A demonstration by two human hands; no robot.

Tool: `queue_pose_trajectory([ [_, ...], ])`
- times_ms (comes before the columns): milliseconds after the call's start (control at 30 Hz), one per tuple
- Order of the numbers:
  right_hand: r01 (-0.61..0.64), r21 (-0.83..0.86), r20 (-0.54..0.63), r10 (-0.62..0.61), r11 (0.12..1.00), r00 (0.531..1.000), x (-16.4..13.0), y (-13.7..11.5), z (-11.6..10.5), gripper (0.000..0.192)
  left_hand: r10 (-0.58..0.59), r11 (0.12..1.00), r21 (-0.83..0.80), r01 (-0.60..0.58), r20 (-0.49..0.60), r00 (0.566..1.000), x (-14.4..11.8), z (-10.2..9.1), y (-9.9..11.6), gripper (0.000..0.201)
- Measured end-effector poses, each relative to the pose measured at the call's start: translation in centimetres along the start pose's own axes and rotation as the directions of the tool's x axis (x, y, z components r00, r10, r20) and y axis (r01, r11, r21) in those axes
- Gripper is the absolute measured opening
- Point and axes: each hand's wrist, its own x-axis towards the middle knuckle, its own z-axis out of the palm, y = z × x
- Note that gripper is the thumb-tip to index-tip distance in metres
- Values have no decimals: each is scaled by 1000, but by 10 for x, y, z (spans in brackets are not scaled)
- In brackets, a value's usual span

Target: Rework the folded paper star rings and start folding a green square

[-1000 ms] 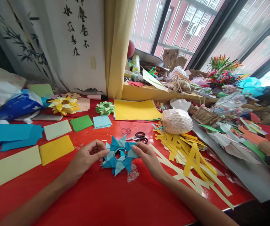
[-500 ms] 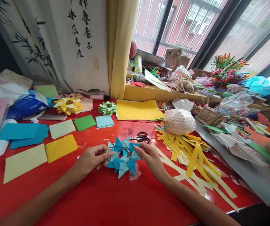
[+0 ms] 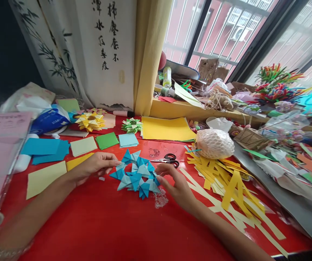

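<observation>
Folded blue and pale-blue paper points form spiky origami rings [image 3: 136, 173] over the red table; two round holes show, as if two rings overlap. At their left edge my left hand [image 3: 96, 167] pinches a point between thumb and fingers. My right hand [image 3: 175, 185] has its thumb and forefinger closed about the right edge. Just behind lies a pair of black-handled scissors [image 3: 169, 160]. A crumpled clear scrap [image 3: 160, 198] rests beside the rings, near my right thumb.
Paper stacks, blue [image 3: 45, 150], green [image 3: 107, 140] and yellow [image 3: 169, 128], lie left and behind. A yellow origami ring [image 3: 90, 121] and a green one [image 3: 132, 125] sit farther back. Yellow paper strips [image 3: 230, 186] and a net-wrapped ball [image 3: 215, 144] are on the right.
The blue piece has spread from one ring with a single hole into two offset, overlapping rings. My left hand has moved left relative to the scissors. The camera view has shifted left.
</observation>
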Motion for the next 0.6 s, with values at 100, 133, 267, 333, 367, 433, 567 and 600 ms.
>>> queue_pose_trajectory([
  [100, 275, -334, 184, -224, 902, 957, -4, 0, 2, 30, -17, 1000, 11, 16, 84, 996, -6, -20, -1, 28],
  [133, 358, -398, 242, -279, 845, 929, -5, 0, 3, 36, -33, 999, 35, 29, 131, 991, -9, -25, -1, 28],
  [267, 444, -516, 310, -324, 732, 894, -6, 3, 10, 48, -154, 969, 232, 82, 309, 939, -20, -36, -2, 26],
  [333, 413, -545, 294, -294, 730, 909, -6, 5, 12, 42, -209, 950, 295, 103, 358, 910, -21, -37, -4, 25],
  [367, 408, -553, 293, -289, 726, 912, -6, 5, 13, 38, -235, 943, 311, 117, 373, 897, -21, -37, -4, 25],
  [433, 420, -564, 301, -296, 711, 906, -5, 7, 13, 30, -268, 933, 329, 145, 368, 891, -19, -35, -6, 26],
  [567, 416, -607, 277, -310, 677, 909, -1, 10, 7, 26, -249, 931, 330, 155, 264, 932, -14, -29, -6, 28],
  [600, 402, -620, 266, -302, 674, 916, 1, 12, 5, 27, -244, 933, 325, 156, 249, 937, -14, -28, -6, 28],
])
